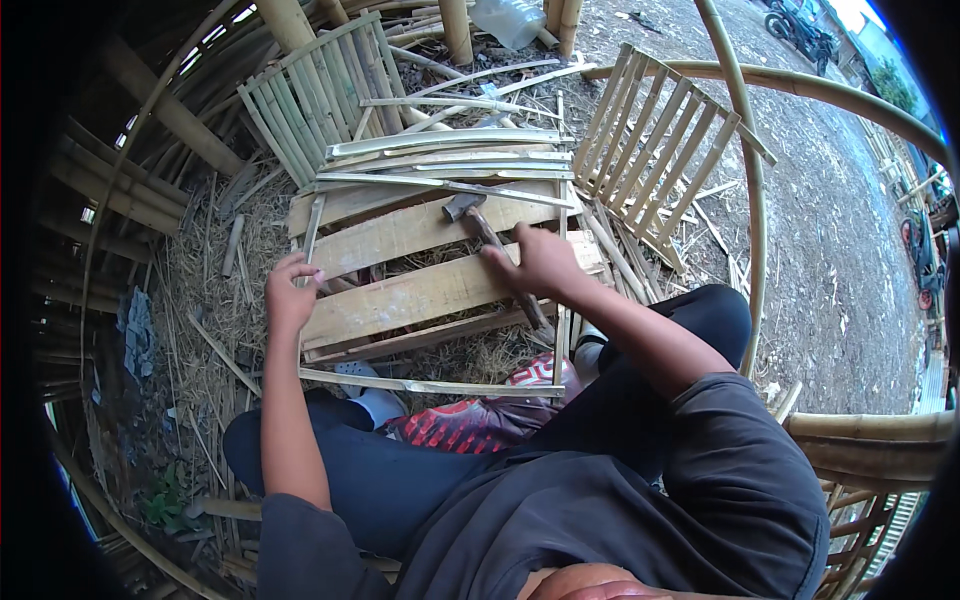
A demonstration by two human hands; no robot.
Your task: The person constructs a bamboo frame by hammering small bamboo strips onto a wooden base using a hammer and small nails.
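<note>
A hammer (pixel 487 230) with a dark metal head and a wooden handle slants across the pale wooden slats of a low bench (pixel 400 300). My right hand (pixel 545 262) is closed around the middle of its handle, thumb on the near-left side. Beyond the bench's left edge, my left hand (pixel 290 292) is raised with fingers bent together near the thumb; whatever they may pinch is too small to make out. A rectangular frame of thin bamboo strips (pixel 430 384) lies over the bench, its left side strip close to my left hand and its right one partly behind my right hand.
Loose split bamboo strips (pixel 450 150) lie across the far side of the bench. Slatted bamboo panels stand behind, one at the left (pixel 318 95) and one at the right (pixel 655 150). A red-patterned sack (pixel 450 425) lies by my legs. Bamboo poles (pixel 752 220) border the right.
</note>
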